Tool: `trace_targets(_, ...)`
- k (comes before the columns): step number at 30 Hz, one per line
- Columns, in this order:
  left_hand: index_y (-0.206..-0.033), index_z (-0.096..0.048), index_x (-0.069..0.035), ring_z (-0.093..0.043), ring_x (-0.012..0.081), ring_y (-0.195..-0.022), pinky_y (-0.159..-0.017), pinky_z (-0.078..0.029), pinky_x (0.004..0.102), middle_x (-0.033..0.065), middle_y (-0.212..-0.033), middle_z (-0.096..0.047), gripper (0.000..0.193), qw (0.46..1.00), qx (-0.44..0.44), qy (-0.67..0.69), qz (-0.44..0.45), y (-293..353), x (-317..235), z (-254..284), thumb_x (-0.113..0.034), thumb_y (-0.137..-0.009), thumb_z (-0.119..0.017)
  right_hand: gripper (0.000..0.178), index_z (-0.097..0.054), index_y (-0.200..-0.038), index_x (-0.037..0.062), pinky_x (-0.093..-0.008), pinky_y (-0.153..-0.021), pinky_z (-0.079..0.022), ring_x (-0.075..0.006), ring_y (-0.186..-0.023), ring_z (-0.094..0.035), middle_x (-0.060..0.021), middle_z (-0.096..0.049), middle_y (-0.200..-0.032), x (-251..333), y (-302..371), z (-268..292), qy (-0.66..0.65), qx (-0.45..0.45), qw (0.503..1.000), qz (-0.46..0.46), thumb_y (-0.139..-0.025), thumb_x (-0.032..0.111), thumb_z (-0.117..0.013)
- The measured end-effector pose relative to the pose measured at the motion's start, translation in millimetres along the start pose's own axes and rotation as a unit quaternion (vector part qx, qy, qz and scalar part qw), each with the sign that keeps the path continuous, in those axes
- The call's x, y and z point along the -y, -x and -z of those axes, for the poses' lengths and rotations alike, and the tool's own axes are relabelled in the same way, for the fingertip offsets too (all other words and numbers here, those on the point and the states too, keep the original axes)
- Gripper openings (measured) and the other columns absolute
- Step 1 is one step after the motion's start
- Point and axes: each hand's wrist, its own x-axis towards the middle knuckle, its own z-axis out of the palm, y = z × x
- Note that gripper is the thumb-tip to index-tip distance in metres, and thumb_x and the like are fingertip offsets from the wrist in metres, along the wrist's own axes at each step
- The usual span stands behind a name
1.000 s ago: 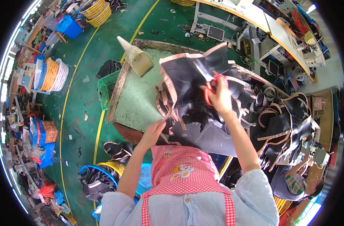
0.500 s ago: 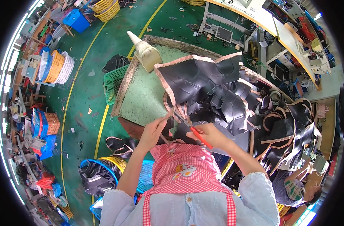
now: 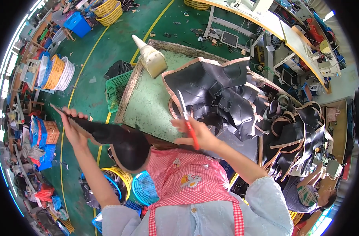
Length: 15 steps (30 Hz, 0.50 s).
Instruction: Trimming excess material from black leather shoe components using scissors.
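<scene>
My left hand is raised out to the left, past the table's edge. Its fingers grip one end of a black leather shoe upper with a pale edge, which stretches back toward my apron. Red-handled scissors rest in my right hand, blades pointing away from me over the table. Beyond the blades lies a heap of black leather uppers, edged in pale pinkish tape. Bare green tabletop shows left of the heap, and a cream bottle with a pointed nozzle lies at the far left corner.
A green basket stands on the floor left of the table. Blue and yellow baskets sit near my left side. More black pieces hang at the right, near another person. Sewing benches line the far right.
My left hand has swung from the table front out to the left, carrying the shoe upper. The scissors in my right hand have moved slightly left and now point more straight away from me.
</scene>
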Motion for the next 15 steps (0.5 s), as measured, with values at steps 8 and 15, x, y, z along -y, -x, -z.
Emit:
trace_targets(8, -0.118, -0.038, -0.008, -0.057, 0.0277, -0.089, -0.086, -0.046, 0.043, 0.0134, -0.095, -0.054, 0.039, 0.976, 0.195, 0.021, 0.095, -24.2, 35.5, -162.5, -0.041, -0.098, -0.032, 0.043, -0.044, -0.087, 0.0066, -0.028, -0.071, -0.043, -0.0122, -0.076, -0.046, -0.0036, -0.055, -0.083, 69.7, -44.8, -72.3, -0.067, -0.112, 0.99, 0.052, -0.067, 0.013, -0.082)
trace_targets(15, -0.138, -0.034, -0.003, -0.04, 0.017, -0.125, -0.108, -0.029, 0.0337, 0.0079, -0.136, -0.042, 0.072, 0.92, 0.244, -0.281, 0.123, 24.5, 124.6, -103.0, -0.049, -0.086, -0.055, 0.037, -0.058, -0.095, -0.0046, -0.0295, -0.07, -0.047, -0.0144, -0.075, -0.057, -0.005, -0.063, -0.086, 177.2, -42.7, 34.6, -0.086, -0.361, 0.911, 0.177, -0.073, 0.018, -0.075)
